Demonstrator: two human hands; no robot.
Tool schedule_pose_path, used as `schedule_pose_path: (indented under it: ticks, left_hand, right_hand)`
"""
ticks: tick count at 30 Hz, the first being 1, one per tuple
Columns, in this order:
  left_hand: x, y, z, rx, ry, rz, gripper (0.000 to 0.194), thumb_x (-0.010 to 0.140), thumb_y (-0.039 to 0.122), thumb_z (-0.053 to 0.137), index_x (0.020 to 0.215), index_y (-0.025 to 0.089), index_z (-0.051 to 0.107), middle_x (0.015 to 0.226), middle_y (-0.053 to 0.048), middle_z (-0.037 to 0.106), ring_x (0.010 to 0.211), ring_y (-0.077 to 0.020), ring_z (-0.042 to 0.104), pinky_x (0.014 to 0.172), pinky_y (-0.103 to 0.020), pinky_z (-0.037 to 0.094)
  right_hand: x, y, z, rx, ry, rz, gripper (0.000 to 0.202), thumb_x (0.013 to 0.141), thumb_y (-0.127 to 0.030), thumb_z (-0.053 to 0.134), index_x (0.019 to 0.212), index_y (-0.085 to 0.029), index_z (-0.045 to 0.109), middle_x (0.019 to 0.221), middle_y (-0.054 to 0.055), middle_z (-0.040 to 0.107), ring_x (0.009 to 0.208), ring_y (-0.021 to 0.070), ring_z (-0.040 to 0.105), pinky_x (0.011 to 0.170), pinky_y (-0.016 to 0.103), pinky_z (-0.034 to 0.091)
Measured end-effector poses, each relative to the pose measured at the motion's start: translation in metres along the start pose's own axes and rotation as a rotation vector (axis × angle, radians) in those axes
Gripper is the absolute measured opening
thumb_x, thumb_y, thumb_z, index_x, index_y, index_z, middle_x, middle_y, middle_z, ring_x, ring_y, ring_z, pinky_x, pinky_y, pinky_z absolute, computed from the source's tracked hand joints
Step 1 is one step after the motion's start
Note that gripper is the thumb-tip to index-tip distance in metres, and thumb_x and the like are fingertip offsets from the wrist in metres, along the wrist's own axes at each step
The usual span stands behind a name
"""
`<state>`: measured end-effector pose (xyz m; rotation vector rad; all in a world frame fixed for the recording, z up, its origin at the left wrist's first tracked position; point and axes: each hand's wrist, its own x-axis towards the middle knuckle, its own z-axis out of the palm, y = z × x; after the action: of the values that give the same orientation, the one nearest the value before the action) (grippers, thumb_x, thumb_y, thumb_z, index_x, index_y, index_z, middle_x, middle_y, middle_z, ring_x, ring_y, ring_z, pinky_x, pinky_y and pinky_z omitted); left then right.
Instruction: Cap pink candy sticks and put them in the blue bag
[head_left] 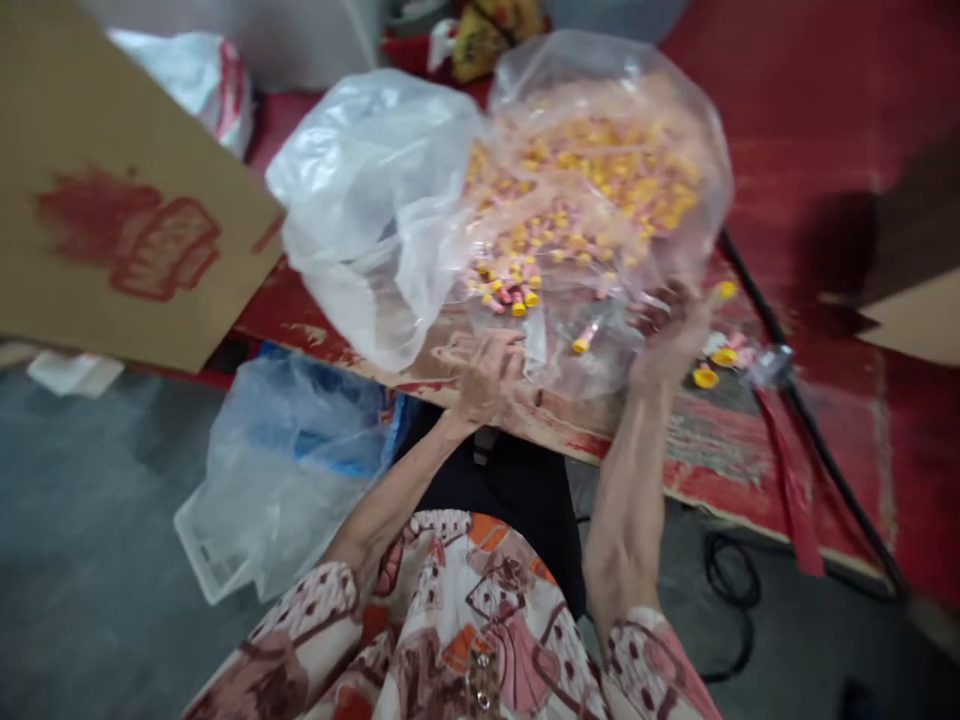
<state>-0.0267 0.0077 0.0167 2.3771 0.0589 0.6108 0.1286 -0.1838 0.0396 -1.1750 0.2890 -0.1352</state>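
A large clear plastic bag (604,235) lies on the worn red tabletop, filled with many small pink pieces with yellow ends. Near its open mouth lies one loose piece (585,338). My left hand (487,375) rests at the bag's near left edge, its bent fingers against the crumpled film. At the right edge, my right hand (675,325) has curled fingers gripping the plastic, though blur softens them. A yellow-ended piece (726,290) shows just beyond that hand. Several more small pieces (709,372) lie to its right.
Left of the filled bag sits a puffed white plastic bag (375,200). A cardboard box (127,200) with red print stands at the left, and another cardboard piece (919,310) at the right. A black cable (832,465) crosses the table. Below hangs a plastic-lined blue crate (322,450).
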Motion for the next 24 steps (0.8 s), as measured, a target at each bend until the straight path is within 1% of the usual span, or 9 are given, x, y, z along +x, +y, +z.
schedule_pose_path:
  ticks: [2, 6, 9, 13, 15, 16, 19, 22, 24]
  left_hand:
    - [-0.003, 0.006, 0.002, -0.066, -0.030, -0.022, 0.020, 0.110, 0.015, 0.057, 0.122, 0.021, 0.072, 0.127, -0.012, 0.077, 0.128, -0.0270, 0.075, 0.117, -0.046, 0.061]
    - [-0.019, 0.007, -0.008, -0.236, -0.012, -0.149, 0.016, 0.105, 0.009, 0.065, 0.113, 0.021, 0.071, 0.110, -0.007, 0.079, 0.100, -0.0202, 0.081, 0.091, -0.031, 0.068]
    - [-0.050, -0.009, -0.045, -0.334, 0.217, -0.363, 0.014, 0.107, 0.020, 0.067, 0.120, 0.021, 0.070, 0.109, -0.005, 0.079, 0.095, -0.0181, 0.080, 0.085, -0.027, 0.066]
    - [-0.107, -0.054, -0.112, -0.174, 0.567, -0.626, 0.016, 0.106, 0.029, 0.063, 0.120, 0.022, 0.068, 0.114, -0.008, 0.076, 0.098, -0.0192, 0.076, 0.094, -0.034, 0.066]
    - [-0.134, -0.063, -0.133, -0.005, 0.621, -0.650, 0.020, 0.102, 0.023, 0.062, 0.120, 0.022, 0.069, 0.123, -0.011, 0.073, 0.112, -0.0227, 0.074, 0.109, -0.044, 0.063]
    - [-0.145, -0.057, -0.138, 0.060, 0.610, -0.621, 0.024, 0.099, 0.019, 0.061, 0.121, 0.021, 0.070, 0.127, -0.013, 0.071, 0.120, -0.0249, 0.072, 0.116, -0.049, 0.060]
    - [-0.168, -0.005, -0.127, 0.011, 0.424, -0.407, 0.033, 0.098, 0.011, 0.056, 0.123, 0.024, 0.075, 0.130, -0.013, 0.072, 0.133, -0.0273, 0.068, 0.122, -0.050, 0.058]
    - [-0.170, 0.064, -0.100, -0.339, -0.004, -0.165, 0.035, 0.106, 0.013, 0.055, 0.121, 0.033, 0.080, 0.130, -0.008, 0.076, 0.125, -0.0222, 0.073, 0.113, -0.036, 0.064]
    - [-0.167, 0.093, -0.087, -0.456, -0.283, -0.019, 0.031, 0.107, 0.014, 0.059, 0.119, 0.030, 0.082, 0.126, -0.008, 0.078, 0.119, -0.0213, 0.076, 0.108, -0.032, 0.065]
  right_hand:
    - [-0.029, -0.007, -0.003, -0.201, 0.008, -0.052, 0.024, 0.095, -0.050, 0.061, 0.084, -0.050, 0.083, 0.107, 0.000, 0.082, 0.084, 0.0169, 0.082, 0.053, 0.020, 0.057]
    - [-0.090, -0.006, -0.028, -0.555, 0.028, -0.117, 0.008, 0.075, -0.067, 0.069, 0.075, -0.062, 0.076, 0.111, 0.002, 0.085, 0.104, 0.0341, 0.085, 0.043, 0.027, 0.054]
    - [-0.119, 0.000, -0.047, -0.733, -0.042, -0.156, 0.015, 0.076, -0.076, 0.060, 0.074, -0.068, 0.072, 0.099, 0.011, 0.083, 0.110, 0.0442, 0.082, 0.035, 0.035, 0.049]
    - [-0.132, 0.002, -0.051, -0.822, -0.056, -0.180, 0.021, 0.073, -0.080, 0.051, 0.068, -0.066, 0.067, 0.082, 0.017, 0.076, 0.112, 0.0511, 0.079, 0.031, 0.040, 0.042]
    - [-0.133, 0.001, -0.049, -0.830, -0.063, -0.197, 0.022, 0.072, -0.078, 0.051, 0.065, -0.064, 0.065, 0.079, 0.018, 0.073, 0.111, 0.0522, 0.079, 0.032, 0.042, 0.043]
    - [-0.133, 0.001, -0.048, -0.830, -0.068, -0.214, 0.021, 0.072, -0.077, 0.052, 0.064, -0.063, 0.065, 0.078, 0.018, 0.071, 0.110, 0.0526, 0.079, 0.033, 0.044, 0.043]
    - [-0.128, 0.006, -0.051, -0.826, -0.095, -0.300, 0.020, 0.076, -0.072, 0.053, 0.063, -0.060, 0.063, 0.072, 0.018, 0.066, 0.100, 0.0527, 0.080, 0.037, 0.051, 0.046]
    - [-0.119, 0.016, -0.060, -0.872, -0.129, -0.386, 0.020, 0.080, -0.068, 0.052, 0.070, -0.054, 0.063, 0.069, 0.014, 0.065, 0.085, 0.0477, 0.080, 0.048, 0.058, 0.053]
    - [-0.112, 0.021, -0.066, -0.941, -0.119, -0.433, 0.025, 0.080, -0.064, 0.052, 0.083, -0.043, 0.067, 0.070, 0.009, 0.064, 0.076, 0.0407, 0.079, 0.063, 0.059, 0.063]
